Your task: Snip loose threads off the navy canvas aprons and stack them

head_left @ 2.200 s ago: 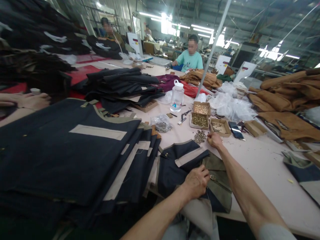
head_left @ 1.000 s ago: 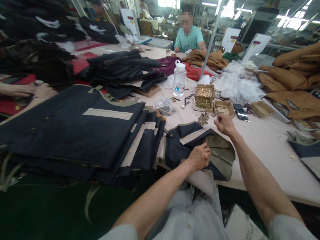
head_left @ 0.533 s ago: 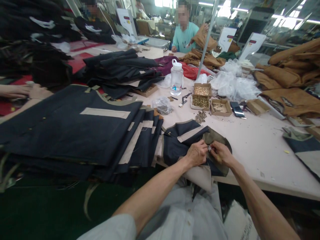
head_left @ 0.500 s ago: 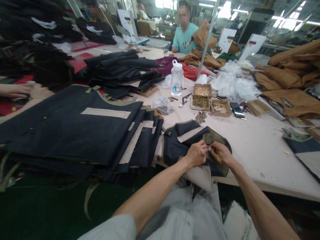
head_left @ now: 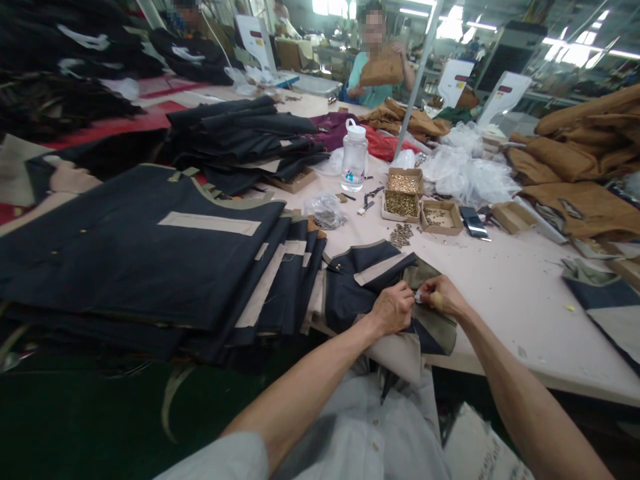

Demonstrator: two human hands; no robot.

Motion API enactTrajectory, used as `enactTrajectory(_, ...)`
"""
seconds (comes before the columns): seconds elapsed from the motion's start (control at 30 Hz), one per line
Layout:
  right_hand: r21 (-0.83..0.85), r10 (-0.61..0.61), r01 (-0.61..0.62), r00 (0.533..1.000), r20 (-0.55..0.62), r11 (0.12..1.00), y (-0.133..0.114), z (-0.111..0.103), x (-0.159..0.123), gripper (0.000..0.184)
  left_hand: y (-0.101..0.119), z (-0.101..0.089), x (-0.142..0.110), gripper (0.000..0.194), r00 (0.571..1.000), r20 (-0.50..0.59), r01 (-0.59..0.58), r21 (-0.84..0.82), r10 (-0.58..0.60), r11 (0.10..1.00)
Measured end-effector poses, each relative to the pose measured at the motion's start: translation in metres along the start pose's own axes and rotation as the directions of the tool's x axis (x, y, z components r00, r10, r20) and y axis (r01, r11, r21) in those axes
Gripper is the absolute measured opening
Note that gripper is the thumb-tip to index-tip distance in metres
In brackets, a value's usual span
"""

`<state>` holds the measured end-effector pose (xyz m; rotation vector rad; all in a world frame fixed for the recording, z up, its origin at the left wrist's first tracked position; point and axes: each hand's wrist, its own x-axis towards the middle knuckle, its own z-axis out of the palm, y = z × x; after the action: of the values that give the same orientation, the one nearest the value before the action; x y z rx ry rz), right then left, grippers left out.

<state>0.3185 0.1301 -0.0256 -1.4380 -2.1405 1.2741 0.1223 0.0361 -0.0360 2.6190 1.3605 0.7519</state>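
A dark navy cloth piece (head_left: 345, 297) with olive edging and a beige strip lies bunched at the table's front edge, partly hanging over it. My left hand (head_left: 395, 308) is closed on a fold of this cloth, its fingertips turned to the right. Just beside it, my right hand (head_left: 440, 295) pinches a small whitish piece (head_left: 419, 296) against the cloth; its kind is too small to tell. Under the right hand spreads the cloth's olive underside (head_left: 445, 323). To the left, a stack of similar dark cloth pieces (head_left: 150, 267) overhangs the edge.
Beyond my hands are small metal fittings (head_left: 401, 235), boxes of brass-coloured parts (head_left: 401, 204), a phone (head_left: 474, 223) and a water bottle (head_left: 355, 157). Brown cloth (head_left: 575, 153) is piled right. A co-worker's hand (head_left: 73, 179) is at far left; another person (head_left: 375, 67) stands opposite.
My right hand has turned slightly, and the olive cloth beneath it has dropped lower. Across the table, the person has lifted brown cloth in front of them. At left, a co-worker's hand has spread dark cloth.
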Motion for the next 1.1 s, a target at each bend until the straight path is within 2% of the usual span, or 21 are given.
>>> enactTrajectory(0.13, 0.094, 0.070, -0.082, 0.990, 0.119, 0.992, -0.004, -0.008, 0.008, 0.012, -0.001, 0.000, -0.001, 0.014, 0.999, -0.039, 0.018, -0.042, -0.020, 0.999)
enactTrajectory(0.23, 0.058, 0.049, -0.060, 0.985, 0.168, 0.997, -0.008, -0.010, 0.008, 0.011, -0.002, 0.001, -0.001, 0.013, 0.998, -0.046, 0.031, -0.055, -0.034, 0.998)
enactTrajectory(0.33, -0.058, -0.025, 0.032, 0.992, 0.127, 0.998, -0.009, -0.006, 0.001, 0.012, -0.003, 0.000, -0.001, 0.013, 0.999, -0.022, 0.036, -0.051, -0.038, 0.998)
enactTrajectory(0.43, -0.102, -0.103, 0.107, 0.994, 0.042, 0.989, -0.003, 0.001, -0.007, 0.014, -0.004, 0.000, -0.001, 0.014, 0.999, -0.020, 0.039, -0.063, -0.041, 0.997)
enactTrajectory(0.63, -0.155, -0.153, 0.146, 0.988, -0.031, 0.977, 0.014, 0.009, -0.013, 0.011, -0.004, 0.001, -0.002, 0.015, 0.997, -0.053, 0.044, -0.098, -0.050, 0.994)
enactTrajectory(0.73, -0.239, -0.196, 0.186, 0.980, -0.022, 0.953, 0.018, 0.008, -0.009, 0.009, -0.004, 0.002, -0.002, 0.015, 0.997, -0.053, 0.049, -0.097, -0.054, 0.994)
enactTrajectory(0.9, -0.427, -0.244, 0.248, 0.968, 0.063, 0.870, 0.015, 0.002, -0.004, 0.007, -0.003, 0.001, -0.001, 0.014, 0.999, -0.030, 0.037, -0.082, -0.040, 0.996)
enactTrajectory(1.0, -0.433, -0.281, 0.277, 0.958, 0.056, 0.858, 0.013, 0.003, -0.009, 0.008, -0.002, 0.000, -0.001, 0.015, 0.999, -0.024, 0.037, -0.076, -0.039, 0.996)
enactTrajectory(1.1, -0.374, -0.306, 0.278, 0.952, -0.017, 0.885, 0.013, 0.008, -0.018, 0.008, -0.002, -0.002, -0.001, 0.014, 0.999, -0.008, 0.031, -0.061, -0.032, 0.998)
